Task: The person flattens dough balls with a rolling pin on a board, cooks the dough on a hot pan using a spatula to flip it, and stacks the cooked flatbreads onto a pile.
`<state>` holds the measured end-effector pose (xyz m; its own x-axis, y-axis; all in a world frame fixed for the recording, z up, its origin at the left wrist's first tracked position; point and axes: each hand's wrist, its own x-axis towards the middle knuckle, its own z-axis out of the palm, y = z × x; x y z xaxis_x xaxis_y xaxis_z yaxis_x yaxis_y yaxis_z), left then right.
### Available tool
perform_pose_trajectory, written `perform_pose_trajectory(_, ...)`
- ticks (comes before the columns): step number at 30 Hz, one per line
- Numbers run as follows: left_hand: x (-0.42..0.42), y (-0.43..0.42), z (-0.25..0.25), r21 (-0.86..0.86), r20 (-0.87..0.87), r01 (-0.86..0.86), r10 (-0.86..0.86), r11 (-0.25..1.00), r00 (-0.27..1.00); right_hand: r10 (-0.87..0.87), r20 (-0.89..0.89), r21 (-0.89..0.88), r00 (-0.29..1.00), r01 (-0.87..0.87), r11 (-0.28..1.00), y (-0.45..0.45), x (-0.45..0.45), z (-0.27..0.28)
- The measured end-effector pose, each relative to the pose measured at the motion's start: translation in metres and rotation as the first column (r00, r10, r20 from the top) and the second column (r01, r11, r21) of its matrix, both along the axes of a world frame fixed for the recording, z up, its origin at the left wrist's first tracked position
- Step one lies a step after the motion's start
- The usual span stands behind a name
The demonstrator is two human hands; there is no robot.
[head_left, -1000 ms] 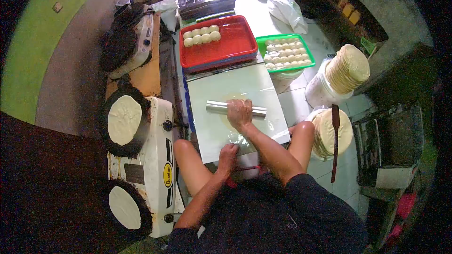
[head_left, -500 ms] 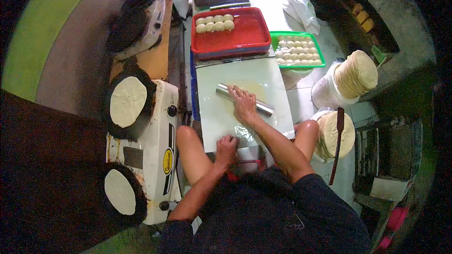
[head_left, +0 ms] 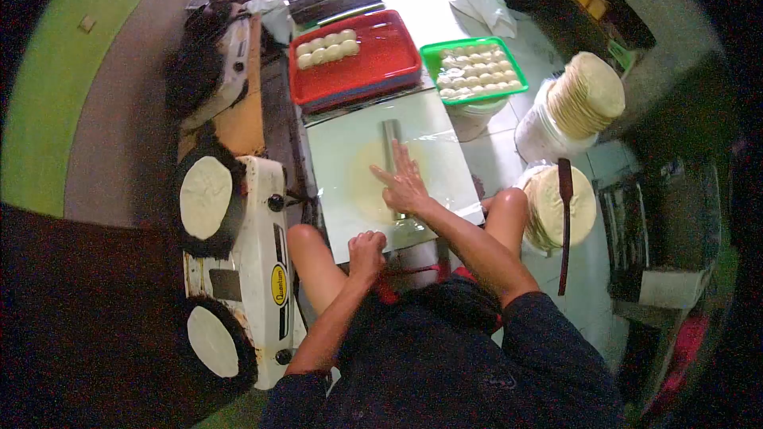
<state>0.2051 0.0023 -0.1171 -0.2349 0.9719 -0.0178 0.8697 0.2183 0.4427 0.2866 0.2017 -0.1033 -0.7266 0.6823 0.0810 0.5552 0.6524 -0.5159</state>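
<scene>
Dough sheet [head_left: 364,183] lies flat under the rolling pin [head_left: 389,132] and right hand [head_left: 406,190].
Head view: right hand open across the pin; left hand [head_left: 367,253] apart, curled closed by the worktop's [head_left: 332,145] near edge. Sheet seems light, soft, slippery, easily torn; best lifted by its rim.

Shirt [head_left: 445,357]: very dark, near black
Left sleeve [head_left: 296,397]: short, same dark cloth
Right sleeve [head_left: 548,330]: short, wide at the opening
Mark [head_left: 501,382]: small, pale, thin-lined, too blurred to read
Lap: red patches [head_left: 386,291] by dark cloth
Left hand [head_left: 366,254], right hand [head_left: 405,187]: bare
Knees [head_left: 509,208]: bare
</scene>
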Motion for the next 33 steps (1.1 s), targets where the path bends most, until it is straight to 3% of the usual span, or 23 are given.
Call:
perform_pose_trajectory(1,0.001,0.001,0.002,0.011,0.009,0.012,-0.012,1.0,1.0,-0.02,-0.072,-0.003,0.997,0.02,1.0,0.005,-0.002,-0.009)
perform_pose_trajectory(2,0.0,0.0,0.004,0.023,0.018,0.02,-0.021,1.0,1.0,-0.001,-0.016,0.132,1.0,0.004,0.991,0.008,-0.003,-0.018)
perform_pose_trajectory(5,-0.002,0.002,-0.005,0.049,0.074,0.037,-0.041,0.998,0.996,0.029,0.123,0.055,0.992,-0.036,0.998,0.013,-0.007,0.01)
perform_pose_trajectory(6,-0.003,0.0,-0.007,0.038,0.096,0.049,-0.052,0.998,0.994,-0.019,0.108,0.25,0.994,-0.009,0.968,0.014,-0.012,0.0)
perform_pose_trajectory(7,-0.007,0.004,-0.002,0.03,0.112,0.056,-0.059,0.998,0.992,-0.004,0.035,0.293,0.999,-0.007,0.956,0.018,-0.017,-0.008)
perform_pose_trajectory(8,-0.011,0.007,0.005,-0.175,0.057,0.096,-0.087,0.98,0.995,0.016,-0.039,0.341,0.999,-0.002,0.94,0.027,-0.019,-0.014)
perform_pose_trajectory(11,-0.004,0.02,0.015,0.21,0.121,0.07,-0.097,0.975,0.988,0.052,-0.16,0.439,0.986,0.024,0.898,0.053,-0.044,-0.031)
perform_pose_trajectory(14,-0.015,0.064,0.018,0.131,-0.062,0.255,-0.249,0.958,0.967,0.078,-0.183,0.381,0.98,-0.003,0.924,0.084,-0.08,-0.04)
perform_pose_trajectory(17,-0.043,0.114,-0.01,-0.12,-0.26,0.4,-0.418,0.908,0.87,-0.052,-0.342,0.432,0.938,0.206,0.878,0.102,-0.066,0.021)
perform_pose_trajectory(19,-0.064,0.153,-0.013,-0.132,-0.195,0.336,-0.356,0.933,0.914,-0.111,-0.494,0.204,0.862,0.239,0.949,0.118,-0.007,0.049)
perform_pose_trajectory(20,-0.074,0.168,-0.025,-0.038,-0.273,0.31,-0.308,0.95,0.911,-0.164,-0.496,0.399,0.853,0.391,0.829,0.128,0.041,0.04)
perform_pose_trajectory(22,-0.073,0.188,-0.029,0.003,-0.267,0.268,-0.257,0.964,0.929,-0.367,-0.524,0.248,0.769,0.55,0.797,0.122,0.16,0.031)
perform_pose_trajectory(23,-0.064,0.186,-0.03,0.025,-0.276,0.257,-0.24,0.966,0.931,-0.47,-0.536,-0.072,0.701,0.517,0.853,0.111,0.244,0.034)
perform_pose_trajectory(25,-0.046,0.172,-0.015,-0.182,-0.19,0.418,-0.449,0.89,0.873,-0.632,-0.191,-0.002,0.751,0.643,0.766,0.059,0.33,0.044)
perform_pose_trajectory(26,-0.05,0.17,-0.025,-0.168,-0.192,0.412,-0.44,0.896,0.877,-0.8,0.078,0.371,0.595,0.728,0.577,0.025,0.394,0.005)
perform_pose_trajectory(27,-0.056,0.176,-0.027,-0.105,-0.222,0.343,-0.358,0.933,0.907,-0.815,0.186,0.298,0.549,0.759,0.579,-0.009,0.444,-0.019)
perform_pose_trajectory(29,-0.065,0.19,-0.029,0.024,-0.256,0.194,-0.181,0.981,0.949,-0.887,0.197,0.106,0.419,0.89,0.444,-0.071,0.468,-0.031)
perform_pose_trajectory(32,-0.032,0.172,-0.029,-0.021,-0.234,0.296,-0.292,0.955,0.927,-0.892,0.299,0.115,0.339,0.915,0.386,-0.101,0.471,-0.045)
perform_pose_trajectory(33,-0.023,0.158,-0.03,-0.046,-0.216,0.344,-0.345,0.938,0.913,-0.886,0.266,0.027,0.379,0.916,0.399,-0.105,0.465,-0.038)
